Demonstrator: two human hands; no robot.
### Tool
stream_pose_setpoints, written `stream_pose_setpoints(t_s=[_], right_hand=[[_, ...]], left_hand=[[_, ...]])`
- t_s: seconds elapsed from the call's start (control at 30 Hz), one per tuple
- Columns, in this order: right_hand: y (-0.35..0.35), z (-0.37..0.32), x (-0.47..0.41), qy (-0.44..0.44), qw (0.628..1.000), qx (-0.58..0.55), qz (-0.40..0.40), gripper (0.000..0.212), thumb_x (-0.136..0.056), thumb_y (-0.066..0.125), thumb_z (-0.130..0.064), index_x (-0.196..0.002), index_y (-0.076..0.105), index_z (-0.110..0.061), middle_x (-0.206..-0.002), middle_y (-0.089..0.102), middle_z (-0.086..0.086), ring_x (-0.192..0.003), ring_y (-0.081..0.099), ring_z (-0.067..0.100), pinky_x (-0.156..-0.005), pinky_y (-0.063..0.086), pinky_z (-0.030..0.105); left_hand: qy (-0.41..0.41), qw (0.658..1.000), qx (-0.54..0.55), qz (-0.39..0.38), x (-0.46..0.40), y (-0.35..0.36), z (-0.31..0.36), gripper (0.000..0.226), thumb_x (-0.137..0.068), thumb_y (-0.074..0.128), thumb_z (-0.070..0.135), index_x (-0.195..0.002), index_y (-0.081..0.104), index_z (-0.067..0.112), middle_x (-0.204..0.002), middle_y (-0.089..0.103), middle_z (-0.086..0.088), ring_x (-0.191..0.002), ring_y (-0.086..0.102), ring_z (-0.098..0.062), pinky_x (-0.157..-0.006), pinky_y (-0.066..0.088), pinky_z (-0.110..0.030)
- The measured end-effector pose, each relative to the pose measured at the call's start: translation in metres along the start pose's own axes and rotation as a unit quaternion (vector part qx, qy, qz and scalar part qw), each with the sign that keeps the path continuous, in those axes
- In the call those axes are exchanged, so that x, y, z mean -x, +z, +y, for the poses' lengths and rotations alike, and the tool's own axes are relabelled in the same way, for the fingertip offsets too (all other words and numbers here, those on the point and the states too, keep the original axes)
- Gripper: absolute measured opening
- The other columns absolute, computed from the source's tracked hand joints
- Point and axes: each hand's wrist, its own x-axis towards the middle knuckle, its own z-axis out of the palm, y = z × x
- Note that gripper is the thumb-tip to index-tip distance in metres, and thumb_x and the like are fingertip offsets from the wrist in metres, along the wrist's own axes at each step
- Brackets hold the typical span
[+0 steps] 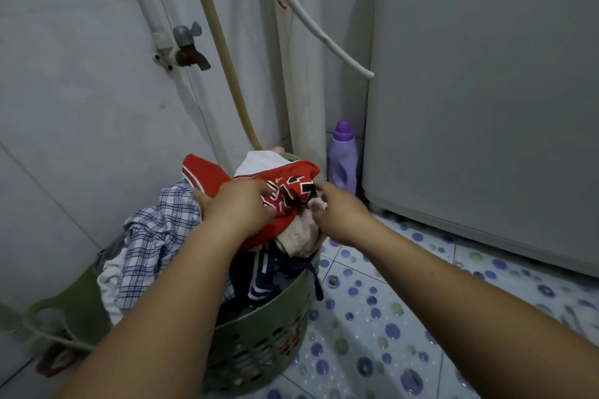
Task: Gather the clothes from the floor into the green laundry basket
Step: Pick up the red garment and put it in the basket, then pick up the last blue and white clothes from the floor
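Note:
The green laundry basket (pixel 259 330) stands on the floor against the wall, heaped high with clothes. On top lies a red jersey (pixel 285 185) with black and white lettering. My left hand (pixel 236 207) presses down on and grips the jersey's left part. My right hand (pixel 337 207) pinches its right edge, next to a pink and beige garment (pixel 301 236). A blue-and-white checked shirt (pixel 155 236) spills over the basket's left side. Dark navy clothes (pixel 259 282) lie lower down, with a drawstring hanging over the rim.
A purple detergent bottle (pixel 343 159) stands in the corner behind the basket. A white appliance (pixel 486 107) fills the right side. On the left wall are a tap (pixel 189 48) and hoses (pixel 220 58). The tiled floor (pixel 405 317) has blue dots.

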Motion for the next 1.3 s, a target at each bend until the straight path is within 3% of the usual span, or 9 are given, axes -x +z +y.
stream_pose_setpoints(t_s=[0.13,0.3,0.57,0.77,0.87,1.03,1.1,1.17,1.3], right_hand=[[-0.039,0.043,0.018,0.043,0.997,-0.046,0.043,0.044,-0.089,0.056,-0.015,-0.132,0.051,-0.012,-0.134,0.056,0.009,-0.117,0.056,0.025,-0.099,0.043,0.031],[-0.089,0.122,0.051,0.138,0.985,-0.068,0.075,0.033,-0.091,0.057,-0.018,-0.123,0.060,-0.013,-0.119,0.062,0.009,-0.095,0.059,0.025,-0.086,0.046,0.033],[-0.132,0.290,0.134,0.357,0.912,-0.131,0.152,0.020,-0.092,0.055,-0.013,-0.103,0.064,0.001,-0.087,0.050,0.014,-0.078,0.044,0.024,-0.060,0.041,0.028],[-0.120,0.399,0.197,0.514,0.855,-0.023,0.064,0.035,-0.097,0.044,-0.012,-0.126,0.054,0.005,-0.116,0.058,0.023,-0.097,0.054,0.031,-0.083,0.045,0.036],[-0.100,0.431,0.212,0.533,0.846,0.004,0.029,0.040,-0.097,0.047,-0.015,-0.131,0.046,0.005,-0.132,0.051,0.026,-0.116,0.054,0.039,-0.097,0.045,0.043],[-0.050,0.469,0.211,0.520,0.851,0.068,-0.003,0.048,-0.084,0.064,-0.043,-0.112,0.057,-0.006,-0.094,0.057,0.014,-0.089,0.058,0.033,-0.083,0.051,0.041],[-0.029,0.480,0.210,0.534,0.841,0.089,0.016,0.057,-0.078,0.067,-0.049,-0.115,0.054,-0.008,-0.113,0.053,0.017,-0.101,0.056,0.035,-0.088,0.050,0.045],[-0.013,0.491,0.211,0.540,0.833,0.121,0.014,0.044,-0.084,0.061,-0.043,-0.113,0.053,-0.010,-0.131,0.044,0.017,-0.118,0.048,0.037,-0.096,0.044,0.047],[-0.012,0.507,0.199,0.531,0.839,0.121,-0.014,0.025,-0.092,0.046,-0.024,-0.102,0.062,-0.008,-0.118,0.059,0.015,-0.111,0.054,0.035,-0.092,0.047,0.042]], left_hand=[[0.136,0.981,0.056,0.128,0.008,0.001,0.047,0.027,-0.085,0.056,0.018,-0.108,0.068,0.023,-0.125,0.060,-0.005,-0.119,0.051,-0.025,-0.101,0.036,-0.034],[0.220,0.959,0.154,0.087,0.020,0.032,0.117,0.029,-0.086,0.054,0.008,-0.110,0.068,0.014,-0.118,0.061,-0.011,-0.111,0.057,-0.026,-0.090,0.035,-0.023],[0.262,0.943,0.181,-0.098,0.046,0.134,0.218,0.026,-0.091,0.053,0.020,-0.115,0.064,0.019,-0.127,0.057,-0.003,-0.099,0.060,-0.022,-0.085,0.045,-0.027],[0.263,0.913,0.205,-0.237,0.063,0.210,0.273,0.029,-0.093,0.053,0.022,-0.121,0.059,0.018,-0.129,0.056,-0.004,-0.102,0.059,-0.021,-0.076,0.044,-0.024],[0.254,0.902,0.207,-0.281,0.072,0.242,0.292,0.029,-0.093,0.053,0.023,-0.121,0.059,0.018,-0.123,0.059,-0.004,-0.096,0.059,-0.019,-0.085,0.048,-0.030],[0.237,0.894,0.169,-0.341,0.081,0.288,0.305,0.030,-0.091,0.055,0.023,-0.121,0.059,0.016,-0.121,0.062,-0.007,-0.107,0.058,-0.021,-0.089,0.045,-0.027],[0.233,0.895,0.154,-0.346,0.082,0.298,0.304,0.029,-0.091,0.055,0.024,-0.119,0.060,0.018,-0.121,0.061,-0.007,-0.103,0.058,-0.019,-0.088,0.045,-0.028],[0.231,0.898,0.139,-0.348,0.081,0.307,0.303,0.029,-0.091,0.055,0.025,-0.119,0.059,0.020,-0.124,0.059,-0.004,-0.106,0.058,-0.019,-0.088,0.044,-0.027],[0.225,0.900,0.140,-0.345,0.082,0.319,0.298,0.029,-0.092,0.054,0.025,-0.120,0.059,0.019,-0.127,0.058,-0.003,-0.112,0.056,-0.019,-0.088,0.040,-0.024]])
